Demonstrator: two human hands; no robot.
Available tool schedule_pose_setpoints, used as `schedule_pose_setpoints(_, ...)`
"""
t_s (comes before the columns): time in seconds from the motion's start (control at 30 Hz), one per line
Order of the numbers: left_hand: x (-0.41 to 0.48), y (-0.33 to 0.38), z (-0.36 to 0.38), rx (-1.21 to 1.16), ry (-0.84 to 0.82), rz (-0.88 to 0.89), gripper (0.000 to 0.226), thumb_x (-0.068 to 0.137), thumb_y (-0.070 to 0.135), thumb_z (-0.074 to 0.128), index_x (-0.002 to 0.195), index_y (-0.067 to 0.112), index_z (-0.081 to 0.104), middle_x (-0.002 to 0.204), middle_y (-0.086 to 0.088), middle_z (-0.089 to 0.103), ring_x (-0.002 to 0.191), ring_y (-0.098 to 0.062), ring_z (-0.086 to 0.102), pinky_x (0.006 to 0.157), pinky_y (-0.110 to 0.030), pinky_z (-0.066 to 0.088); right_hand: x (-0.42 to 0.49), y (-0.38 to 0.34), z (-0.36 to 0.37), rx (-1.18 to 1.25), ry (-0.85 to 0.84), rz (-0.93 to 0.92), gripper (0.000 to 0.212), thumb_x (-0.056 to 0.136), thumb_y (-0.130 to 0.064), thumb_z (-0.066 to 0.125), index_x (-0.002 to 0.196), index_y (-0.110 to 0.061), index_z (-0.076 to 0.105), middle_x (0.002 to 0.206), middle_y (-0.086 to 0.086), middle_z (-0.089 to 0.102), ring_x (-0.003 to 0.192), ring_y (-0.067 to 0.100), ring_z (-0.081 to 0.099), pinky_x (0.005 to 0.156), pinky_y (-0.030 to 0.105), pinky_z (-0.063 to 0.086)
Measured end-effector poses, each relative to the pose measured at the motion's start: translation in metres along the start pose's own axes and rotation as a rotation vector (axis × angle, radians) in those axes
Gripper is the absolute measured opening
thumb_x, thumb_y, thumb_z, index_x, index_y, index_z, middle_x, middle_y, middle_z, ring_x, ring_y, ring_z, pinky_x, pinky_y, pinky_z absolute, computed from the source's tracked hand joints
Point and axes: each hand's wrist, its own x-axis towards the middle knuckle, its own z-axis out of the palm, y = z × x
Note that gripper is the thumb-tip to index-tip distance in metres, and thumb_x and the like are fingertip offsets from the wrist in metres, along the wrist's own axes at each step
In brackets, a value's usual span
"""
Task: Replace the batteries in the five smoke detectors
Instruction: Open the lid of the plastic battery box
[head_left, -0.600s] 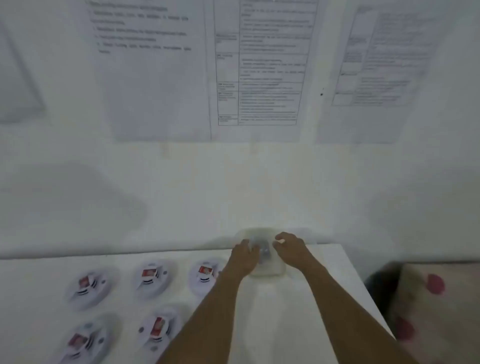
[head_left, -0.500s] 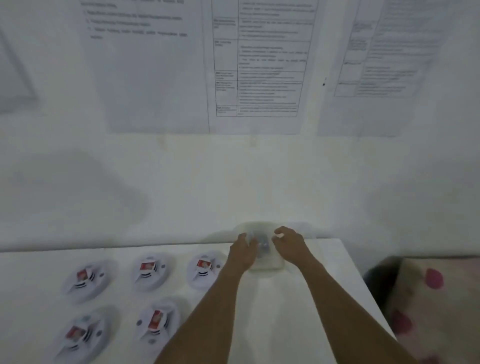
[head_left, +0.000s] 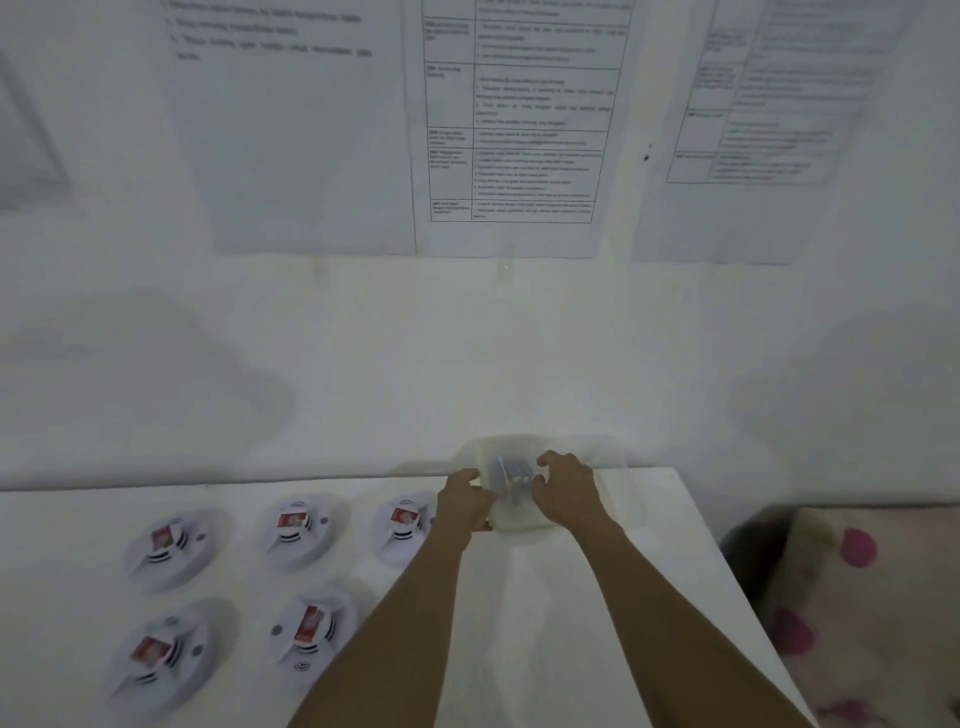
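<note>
Hands on translucent tub (head_left: 506, 444) at far edge of white table (head_left: 597, 613), hard against wall (head_left: 467, 353).
Left hand (head_left: 464, 501) curled round tub's left side, right hand (head_left: 566, 491) curled over its right side, both gripping. Grey contents inside, too blurred to name. Five smoke detectors (head_left: 298, 530) backs up, red-labelled block in each: three in far row, two in near row, all left of forearms, rightmost far-row detector (head_left: 405, 525) just beside left wrist. Bare tabletop between arms and out to right edge; spotted fabric (head_left: 857, 597) beyond.
</note>
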Motion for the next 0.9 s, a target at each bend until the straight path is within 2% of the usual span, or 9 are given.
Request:
schedule_pose_setpoints(0.13, -0.007, -0.002, -0.004, -0.067, -0.023, -0.017, 0.046, 0.087, -0.005, 0.054, 0.132, 0.004, 0.053, 0.121, -0.022, 0.061, 0.103, -0.038, 0.064, 0.081, -0.053, 0.056, -0.007, -0.003, -0.004, 0.046, 0.025, -0.01, 0.039, 0.089, -0.022, 0.052, 0.127, -0.014, 0.052, 0.124, 0.012, 0.059, 0.117, 0.029, 0.052, 0.1, 0.033, 0.036)
schedule_pose_setpoints(0.3, -0.02, -0.004, -0.019, -0.12, -0.081, 0.007, 0.044, 0.089, -0.006, 0.054, 0.132, 0.0, 0.052, 0.115, -0.022, 0.064, 0.103, -0.038, 0.064, 0.083, -0.053, 0.056, -0.021, -0.01, -0.015, 0.315, 0.095, 0.019, 0.034, 0.087, -0.014, 0.054, 0.121, -0.012, 0.055, 0.108, 0.013, 0.062, 0.085, 0.019, 0.057, 0.076, 0.024, 0.04)
schedule_pose_setpoints(0.37, -0.029, -0.003, -0.03, -0.136, -0.108, 0.022, 0.043, 0.09, -0.008, 0.054, 0.133, -0.002, 0.05, 0.118, -0.024, 0.062, 0.107, -0.04, 0.062, 0.084, -0.054, 0.055, -0.029, -0.011, -0.018, 0.39, 0.116, 0.034, 0.039, 0.087, -0.016, 0.054, 0.126, -0.013, 0.052, 0.11, 0.014, 0.061, 0.092, 0.022, 0.058, 0.081, 0.026, 0.042)
schedule_pose_setpoints(0.47, -0.048, 0.0, -0.05, -0.124, -0.186, 0.067, 0.043, 0.091, -0.009, 0.053, 0.133, -0.003, 0.049, 0.119, -0.027, 0.061, 0.095, -0.034, 0.064, 0.071, -0.04, 0.058, -0.041, -0.016, -0.021, 0.51, 0.084, 0.073, 0.048, 0.088, -0.022, 0.055, 0.135, -0.018, 0.044, 0.124, 0.01, 0.053, 0.105, 0.023, 0.056, 0.087, 0.031, 0.047)
schedule_pose_setpoints(0.53, -0.065, 0.003, -0.066, -0.08, -0.248, 0.102, 0.042, 0.091, -0.011, 0.052, 0.132, -0.002, 0.051, 0.114, -0.025, 0.062, 0.083, -0.026, 0.065, 0.061, -0.029, 0.058, -0.051, -0.021, -0.021, 0.624, 0.011, 0.125, 0.051, 0.089, -0.027, 0.055, 0.138, -0.025, 0.038, 0.121, 0.007, 0.052, 0.094, 0.018, 0.057, 0.069, 0.032, 0.053)
schedule_pose_setpoints(0.6, -0.08, 0.004, -0.082, 0.017, -0.282, 0.136, 0.042, 0.091, -0.01, 0.052, 0.131, 0.001, 0.054, 0.115, -0.024, 0.064, 0.088, -0.028, 0.065, 0.067, -0.033, 0.058, -0.063, -0.025, -0.021, 0.652, -0.008, 0.156, 0.053, 0.088, -0.034, 0.057, 0.137, -0.03, 0.036, 0.117, 0.003, 0.051, 0.09, 0.017, 0.055, 0.054, 0.026, 0.045)
schedule_pose_setpoints(0.73, -0.107, -0.008, -0.109, 0.207, -0.304, 0.204, 0.041, 0.092, -0.007, 0.05, 0.13, 0.007, 0.056, 0.12, -0.021, 0.064, 0.11, -0.036, 0.061, 0.09, -0.052, 0.051, -0.089, -0.025, -0.015, 0.626, -0.066, 0.175, 0.049, 0.083, -0.045, 0.063, 0.125, -0.025, 0.05, 0.111, 0.003, 0.058, 0.089, 0.022, 0.061, 0.054, 0.028, 0.054)
schedule_pose_setpoints(0.8, -0.119, -0.019, -0.119, 0.257, -0.345, 0.214, 0.042, 0.093, -0.006, 0.048, 0.132, 0.009, 0.055, 0.123, -0.019, 0.063, 0.114, -0.033, 0.06, 0.093, -0.053, 0.049, -0.107, -0.023, -0.008, 0.659, -0.159, 0.178, 0.039, 0.08, -0.045, 0.066, 0.105, -0.015, 0.063, 0.103, 0.009, 0.065, 0.083, 0.025, 0.067, 0.059, 0.034, 0.06)
schedule_pose_setpoints(0.9, -0.13, -0.04, -0.134, 0.344, -0.414, 0.226, 0.045, 0.094, -0.006, 0.048, 0.135, 0.011, 0.053, 0.127, -0.017, 0.062, 0.116, -0.026, 0.059, 0.095, -0.045, 0.052, -0.141, -0.021, 0.004, 0.661, -0.257, 0.18, 0.043, 0.076, -0.047, 0.07, 0.089, -0.007, 0.063, 0.095, 0.016, 0.066, 0.074, 0.028, 0.07, 0.057, 0.038, 0.06)
